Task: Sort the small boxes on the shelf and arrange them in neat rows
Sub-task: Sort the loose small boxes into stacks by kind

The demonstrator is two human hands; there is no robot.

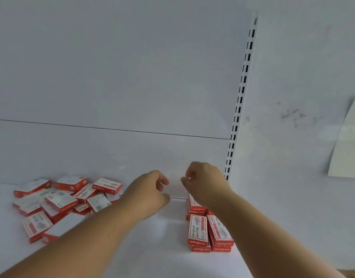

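Two bare forearms are seen nearest the camera, reaching up from the bottom of the frame across the white shelf (152,247). At lower right, a small block of red-and-white staple boxes (209,233) has been laid out in tidy stacked rows, more of it hidden under the right wrist. At left of centre, a loose heap of the same boxes (58,201) is left jumbled, tilted and overlapping, well apart from the neat block. So, by the look of it, a start has been made and the larger share remains to be sorted. The left hand (148,195) is held at centre frame, fingers curled inward, thumb side up. The right hand (204,183) is raised just beside it, above the back of the neat rows, fingertips pinched together. Between the two hands a thin white edge (178,198) is glimpsed; it may be a box held between them, but whether either hand actually grips it cannot be told. A slotted upright (242,93) is seen running up the back panel at right.
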